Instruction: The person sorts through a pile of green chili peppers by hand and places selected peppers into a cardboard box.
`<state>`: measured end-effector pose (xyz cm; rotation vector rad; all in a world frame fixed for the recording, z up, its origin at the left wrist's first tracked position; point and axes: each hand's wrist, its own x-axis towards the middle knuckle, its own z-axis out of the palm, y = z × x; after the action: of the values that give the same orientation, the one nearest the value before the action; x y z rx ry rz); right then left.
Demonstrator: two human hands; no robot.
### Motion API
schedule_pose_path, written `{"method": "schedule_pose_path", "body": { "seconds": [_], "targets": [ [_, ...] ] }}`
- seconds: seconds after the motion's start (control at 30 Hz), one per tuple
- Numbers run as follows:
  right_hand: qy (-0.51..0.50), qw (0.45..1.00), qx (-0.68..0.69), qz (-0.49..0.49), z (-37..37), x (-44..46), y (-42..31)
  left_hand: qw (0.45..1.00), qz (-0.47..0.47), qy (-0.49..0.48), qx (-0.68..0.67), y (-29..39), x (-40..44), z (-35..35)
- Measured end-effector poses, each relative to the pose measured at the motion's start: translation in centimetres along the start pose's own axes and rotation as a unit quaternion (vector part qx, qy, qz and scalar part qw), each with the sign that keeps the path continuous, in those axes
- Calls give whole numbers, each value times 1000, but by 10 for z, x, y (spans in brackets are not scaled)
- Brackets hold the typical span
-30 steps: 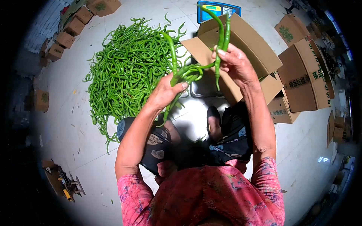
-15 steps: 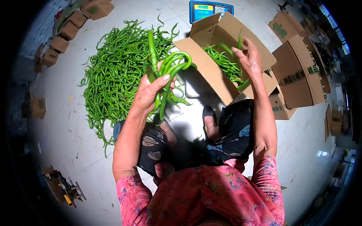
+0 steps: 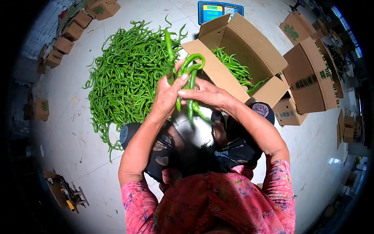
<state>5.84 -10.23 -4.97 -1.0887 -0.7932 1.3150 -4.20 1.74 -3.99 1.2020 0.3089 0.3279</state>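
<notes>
Several long green chili peppers are bunched in my left hand, its fingers wrapped round them and the thumb on top. Against the same bunch, my right hand has its thumb and fingers closed on the peppers from the right side. To the left lies a large heap of green chili peppers on the floor. On the right stands an open cardboard box, flaps up, with more green peppers inside. The fingertips of both hands are partly hidden behind the bunch.
Behind the box is a blue weighing scale display. More cardboard boxes stand at the right, one of them printed, and smaller cartons line the far left. A tool with yellow parts lies at the lower left.
My right hand has come from above the open box to the bunch in my left hand. The peppers it held over the box are gone from there. My left hand has shifted slightly right.
</notes>
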Motion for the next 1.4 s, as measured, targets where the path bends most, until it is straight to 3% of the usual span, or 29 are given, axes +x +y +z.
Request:
{"method": "schedule_pose_path", "body": {
  "seconds": [0.07, 0.1, 0.13, 0.3, 0.4, 0.47, 0.57, 0.67, 0.77, 0.9, 1.0, 1.07, 1.17, 1.27, 1.4],
  "targets": [
    [16, 999, 20, 24, 1, -5, -7, 998, -47, 17, -25, 7, -1, -5],
    [39, 998, 29, 37, 6, -11, -20, 999, -22, 13, -43, 3, 2, -9],
    [51, 997, 42, 30, 1, -11, -14, 999, 13, 2, -36, 1, 5, -11],
    [114, 982, 137, -61, -17, -12, -18, 996, 2, 52, 66, 13, 1, -16],
    [192, 967, 149, -76, -17, -15, -24, 982, -53, -25, 179, 19, -3, -19],
    [190, 968, 150, -64, -19, -12, -26, 988, -75, -42, 125, 7, -5, -11],
    [158, 977, 128, -69, -26, -11, -19, 961, -71, -103, 246, 4, -4, -1],
    [178, 977, 88, -74, -23, -13, -19, 955, -48, -116, 269, -6, -4, -2],
    [217, 972, 23, -82, -16, -15, -20, 938, 69, -110, 321, -18, -5, -4],
    [192, 978, 26, -76, -18, -22, -24, 838, 287, -114, 449, -25, 0, -6],
    [148, 979, 104, -89, -30, -22, -29, 935, 29, -148, 321, 4, -12, 6],
    [190, 967, 134, -106, -32, -24, -33, 968, -59, -151, 193, 12, -11, 2],
    [192, 968, 114, -115, -42, -28, -37, 989, -66, -127, -32, 12, -3, -18],
    [222, 967, 39, -114, -33, -31, -41, 983, -99, -15, -154, 8, 6, -35],
    [227, 970, 6, -81, -31, -30, -38, 962, -96, -45, -252, 3, 7, -46]
  ]
}}
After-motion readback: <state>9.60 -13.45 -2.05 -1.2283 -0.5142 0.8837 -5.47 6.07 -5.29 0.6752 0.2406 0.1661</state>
